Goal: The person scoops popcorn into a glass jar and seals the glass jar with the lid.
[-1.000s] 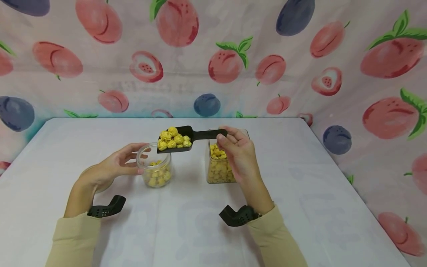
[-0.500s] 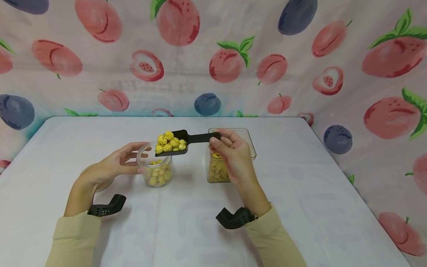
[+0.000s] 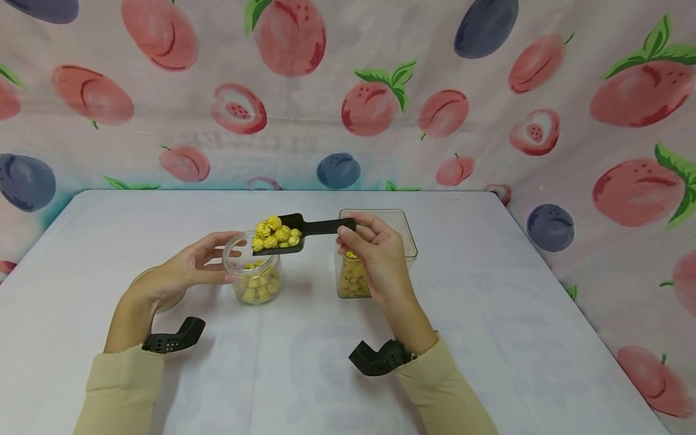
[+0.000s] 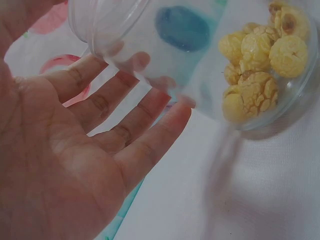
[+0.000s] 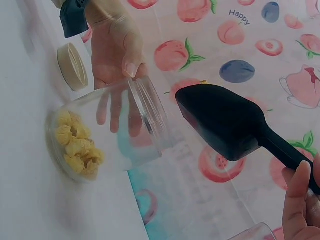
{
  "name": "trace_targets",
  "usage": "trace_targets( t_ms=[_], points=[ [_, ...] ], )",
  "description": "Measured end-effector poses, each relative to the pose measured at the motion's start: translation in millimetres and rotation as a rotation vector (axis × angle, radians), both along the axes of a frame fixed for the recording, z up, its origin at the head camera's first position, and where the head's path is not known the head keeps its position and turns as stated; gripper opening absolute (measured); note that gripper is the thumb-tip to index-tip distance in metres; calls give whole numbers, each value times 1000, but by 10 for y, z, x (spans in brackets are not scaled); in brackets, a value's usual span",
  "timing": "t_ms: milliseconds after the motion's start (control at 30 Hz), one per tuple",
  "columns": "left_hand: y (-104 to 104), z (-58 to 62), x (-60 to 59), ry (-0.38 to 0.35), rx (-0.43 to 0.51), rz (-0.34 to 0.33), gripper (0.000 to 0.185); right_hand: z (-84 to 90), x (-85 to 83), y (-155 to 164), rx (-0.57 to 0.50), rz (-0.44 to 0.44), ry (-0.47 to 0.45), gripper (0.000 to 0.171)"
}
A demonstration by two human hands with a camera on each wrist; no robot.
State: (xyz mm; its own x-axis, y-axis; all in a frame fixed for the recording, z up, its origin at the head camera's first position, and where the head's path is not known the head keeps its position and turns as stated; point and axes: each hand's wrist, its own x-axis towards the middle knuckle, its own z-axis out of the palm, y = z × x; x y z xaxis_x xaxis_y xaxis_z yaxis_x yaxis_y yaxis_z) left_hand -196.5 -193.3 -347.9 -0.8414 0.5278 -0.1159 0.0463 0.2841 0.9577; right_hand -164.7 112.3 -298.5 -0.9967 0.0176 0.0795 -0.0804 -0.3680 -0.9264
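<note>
My right hand [image 3: 377, 251] pinches the handle end of a black scoop [image 3: 326, 227]. Yellow popcorn [image 3: 274, 234] is heaped in the scoop, which is held over the mouth of a round clear jar [image 3: 252, 284]. The left hand [image 3: 185, 266] holds that jar near its rim, thumb on one side and fingers on the other. Popcorn pieces [image 4: 255, 65] cover the jar's bottom in the left wrist view. From the right wrist camera, the underside of the scoop [image 5: 225, 120] hides its load. A square clear container [image 3: 353, 281] of popcorn stands partly behind the right hand.
A clear square lid or tray outline [image 3: 410, 238] shows behind the right hand. In the right wrist view, a cream round lid [image 5: 72, 67] rests on the white table [image 3: 304, 374] beside the left wrist. Fruit-patterned cloth [image 3: 304, 133] hangs behind the table.
My right hand has moved left and slightly down, bringing the loaded scoop further over the jar; it barely moves in the last half second. The left hand and jar stay in place.
</note>
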Motion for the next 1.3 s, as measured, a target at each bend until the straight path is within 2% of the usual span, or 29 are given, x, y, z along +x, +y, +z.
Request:
trace_targets(
  t_ms=[700,1300],
  points=[
    [8,1,28,-3,8,-7,69,-22,27,-13,107,-23,-5,33],
    [37,-15,58,-19,1,17,70,-32,63,-8,223,-52,-18,31]
  ],
)
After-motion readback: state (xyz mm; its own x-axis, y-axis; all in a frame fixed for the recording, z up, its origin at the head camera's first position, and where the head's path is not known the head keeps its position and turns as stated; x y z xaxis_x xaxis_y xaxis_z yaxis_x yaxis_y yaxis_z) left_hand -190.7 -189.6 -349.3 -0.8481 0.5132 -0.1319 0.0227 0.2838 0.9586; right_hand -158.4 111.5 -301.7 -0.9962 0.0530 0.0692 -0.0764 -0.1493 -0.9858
